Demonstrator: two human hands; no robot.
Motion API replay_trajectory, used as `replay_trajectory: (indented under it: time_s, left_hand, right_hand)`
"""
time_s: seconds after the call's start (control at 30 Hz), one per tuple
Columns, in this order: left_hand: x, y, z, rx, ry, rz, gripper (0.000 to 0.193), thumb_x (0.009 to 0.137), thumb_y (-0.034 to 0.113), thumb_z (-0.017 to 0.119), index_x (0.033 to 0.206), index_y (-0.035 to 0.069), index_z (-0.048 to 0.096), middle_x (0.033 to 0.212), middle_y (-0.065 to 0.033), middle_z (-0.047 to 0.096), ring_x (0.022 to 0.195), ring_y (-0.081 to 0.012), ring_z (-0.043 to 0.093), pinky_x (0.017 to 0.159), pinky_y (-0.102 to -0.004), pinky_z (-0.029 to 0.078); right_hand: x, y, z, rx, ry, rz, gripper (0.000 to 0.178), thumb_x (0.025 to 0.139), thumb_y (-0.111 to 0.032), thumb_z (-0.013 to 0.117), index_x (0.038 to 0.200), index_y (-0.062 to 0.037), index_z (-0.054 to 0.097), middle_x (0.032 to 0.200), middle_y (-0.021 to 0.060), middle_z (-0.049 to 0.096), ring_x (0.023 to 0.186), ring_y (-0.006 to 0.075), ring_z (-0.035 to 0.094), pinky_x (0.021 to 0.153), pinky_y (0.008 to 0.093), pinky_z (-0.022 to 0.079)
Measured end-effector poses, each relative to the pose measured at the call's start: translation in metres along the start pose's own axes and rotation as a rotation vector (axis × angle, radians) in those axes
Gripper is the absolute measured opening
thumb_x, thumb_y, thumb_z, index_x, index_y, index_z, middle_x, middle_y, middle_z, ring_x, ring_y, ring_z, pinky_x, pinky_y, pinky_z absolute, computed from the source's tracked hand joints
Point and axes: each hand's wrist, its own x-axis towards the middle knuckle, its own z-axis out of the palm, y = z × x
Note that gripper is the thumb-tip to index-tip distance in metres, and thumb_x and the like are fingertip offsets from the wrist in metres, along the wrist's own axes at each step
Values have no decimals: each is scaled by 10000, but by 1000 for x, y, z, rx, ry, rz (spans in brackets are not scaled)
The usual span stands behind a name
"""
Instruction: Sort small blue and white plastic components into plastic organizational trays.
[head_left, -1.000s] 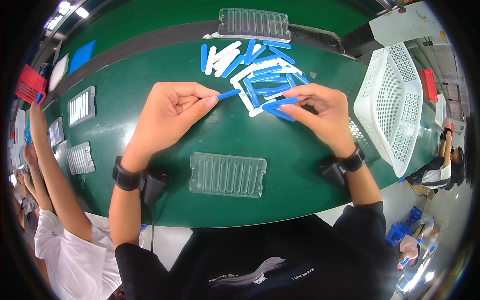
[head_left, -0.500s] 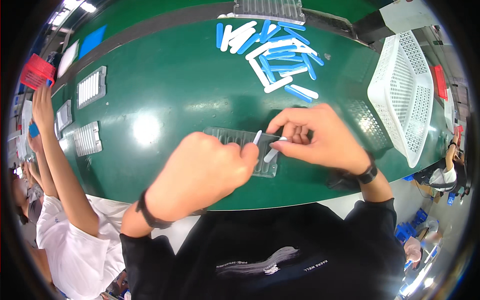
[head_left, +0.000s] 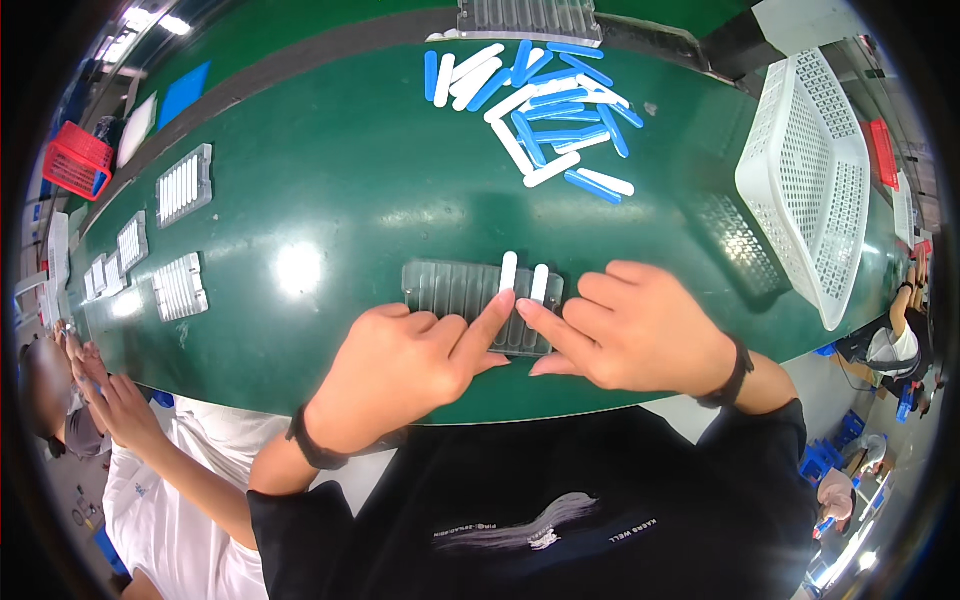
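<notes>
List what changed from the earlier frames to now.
The left hand and right hand came from the strip pile toward the person, to the clear tray. Pinches opened; each index finger now rests on one of two white strips at its right end. A co-worker's hand left the red basket. Remaining strip pile, white basket: unchanged.

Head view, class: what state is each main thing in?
Clear grooved plastic tray: flat, partly filled
Left white rounded stick: on tray, far end past edge
Right white rounded stick: on tray
Left hand: index fingertip on left stick
Right hand: index fingertip by right stick
Blue and white rounded sticks: loose, many overlapping
</notes>
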Motion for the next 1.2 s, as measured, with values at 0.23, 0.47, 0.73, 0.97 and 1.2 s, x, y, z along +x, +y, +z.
replay_trajectory:
  time_s: [0.23,0.47,0.73,0.97,1.2]
  left_hand:
    - [-2,11,16,46,180,17,467,820,255,880,1240,84,769,607,61,347,475,-89,399,460,-285,297]
    - [31,4,7,107,76,-22,359,873,269,833,1166,71,777,577,19,454,473,-146,510,468,-314,375]
    - [95,-87,-9,-303,252,-29,186,936,161,760,1105,113,820,834,-175,739,649,-335,687,611,-392,542]
    - [113,-111,13,-376,233,49,226,919,142,775,1141,128,815,817,-154,745,620,-274,683,600,-345,513]
    - [80,-96,7,-439,184,-208,57,948,109,762,977,61,752,560,-22,444,494,-138,347,506,-312,293]
  right_hand:
    - [-20,-8,2,-54,-93,122,623,917,-348,753,1465,-73,642,591,-43,396,614,129,461,581,290,406]
    - [-23,24,17,-12,78,56,421,880,-203,761,1296,-139,749,603,-48,396,602,124,490,548,287,422]
    - [-3,57,0,468,389,711,57,876,-120,798,911,-77,788,714,53,675,548,213,596,532,324,456]
    - [6,77,0,288,282,567,122,869,-139,813,905,-72,716,829,31,667,693,228,663,609,348,504]
    - [4,71,7,282,265,629,144,896,-152,792,913,-84,666,849,37,647,747,247,674,637,367,520]
